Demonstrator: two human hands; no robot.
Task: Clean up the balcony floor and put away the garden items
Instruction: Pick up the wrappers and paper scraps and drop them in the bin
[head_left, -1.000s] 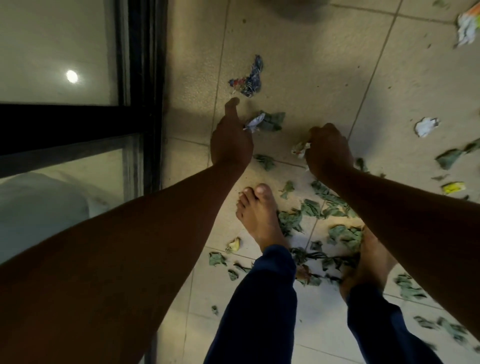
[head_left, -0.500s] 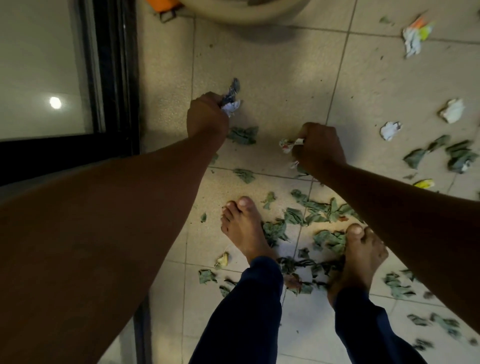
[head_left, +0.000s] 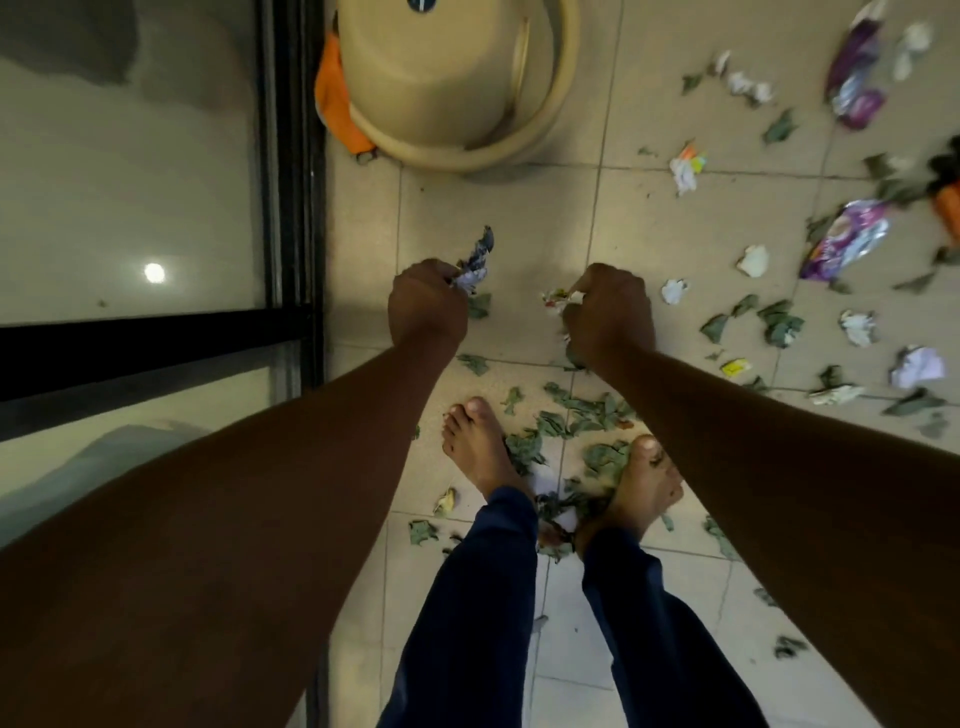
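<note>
A: From the head view I see my left hand (head_left: 428, 306) with fingers curled tight round a crumpled blue-grey wrapper (head_left: 475, 260), centre frame. My right hand (head_left: 608, 312) pinches a small white scrap (head_left: 558, 299). Both are fisted, I judge, so nothing drops on the way to a bin.

B: What else is about?

A: An upturned beige tub (head_left: 452, 83) sits at the top; dry leaves (head_left: 587, 410) lie round my feet, and purple packets (head_left: 847, 239) and paper balls (head_left: 917, 366) at the right litter the floor (head_left: 519, 208).
</note>
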